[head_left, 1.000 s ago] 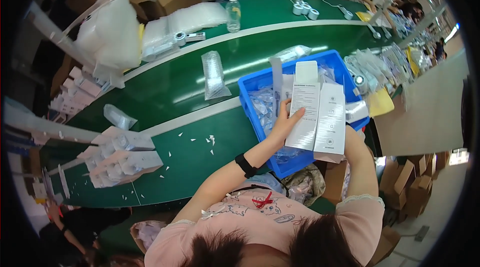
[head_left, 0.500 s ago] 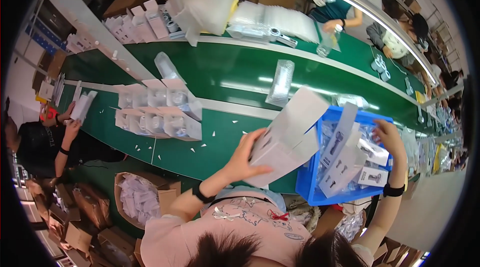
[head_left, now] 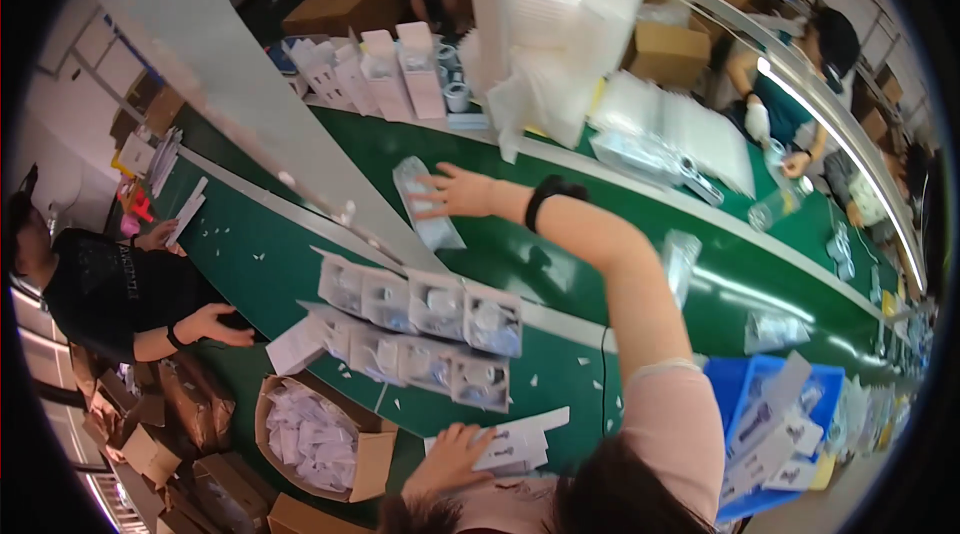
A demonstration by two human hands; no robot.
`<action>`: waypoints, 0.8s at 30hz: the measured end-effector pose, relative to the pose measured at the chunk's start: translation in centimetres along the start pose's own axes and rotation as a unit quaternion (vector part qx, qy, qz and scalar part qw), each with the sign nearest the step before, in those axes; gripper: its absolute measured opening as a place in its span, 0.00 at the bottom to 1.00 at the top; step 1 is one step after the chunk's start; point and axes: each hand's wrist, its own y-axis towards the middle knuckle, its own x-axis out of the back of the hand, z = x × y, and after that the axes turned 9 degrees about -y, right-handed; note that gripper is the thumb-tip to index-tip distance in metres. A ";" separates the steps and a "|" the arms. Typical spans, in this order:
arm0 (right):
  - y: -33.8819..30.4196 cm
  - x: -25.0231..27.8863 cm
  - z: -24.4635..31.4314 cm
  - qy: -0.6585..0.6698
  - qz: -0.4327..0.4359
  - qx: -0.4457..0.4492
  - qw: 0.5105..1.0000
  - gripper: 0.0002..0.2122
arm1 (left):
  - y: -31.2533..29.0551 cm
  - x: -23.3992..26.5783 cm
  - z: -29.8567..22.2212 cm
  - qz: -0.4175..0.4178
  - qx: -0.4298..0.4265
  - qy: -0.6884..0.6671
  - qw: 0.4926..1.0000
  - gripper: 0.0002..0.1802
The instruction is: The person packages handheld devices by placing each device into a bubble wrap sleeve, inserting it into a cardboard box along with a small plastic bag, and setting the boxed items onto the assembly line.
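My right arm reaches forward across the bench, and my right hand [head_left: 455, 192] has its fingers spread at a clear bubble-wrap pouch [head_left: 435, 226] on the green surface. Whether the fingertips touch the pouch, I cannot tell. At the near edge of the bench my left hand [head_left: 455, 456] grips the left end of a white carton [head_left: 515, 446] with a dark printed picture, lying on its side. Ahead of that hand stand two rows of open white cartons [head_left: 440, 309] with wrapped things inside.
A blue bin [head_left: 735, 374] of printed white cartons stands at the right. A slanted grey post [head_left: 240, 74] rises at the left. More wrapped pouches [head_left: 680, 264] lie on the green bench. Below is a cardboard box [head_left: 375, 464] of white papers. A co-worker [head_left: 100, 284] sits left.
My right hand has left the blue bin and reached far forward and left to the pouch. My left hand has lowered the white carton onto the bench. The view has turned left.
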 end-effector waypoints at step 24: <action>-34.7 10.8 11.3 0.314 0.504 -0.346 0.726 0.18 | 8.6 -2.7 -2.9 0.095 -0.095 -0.035 0.990 0.44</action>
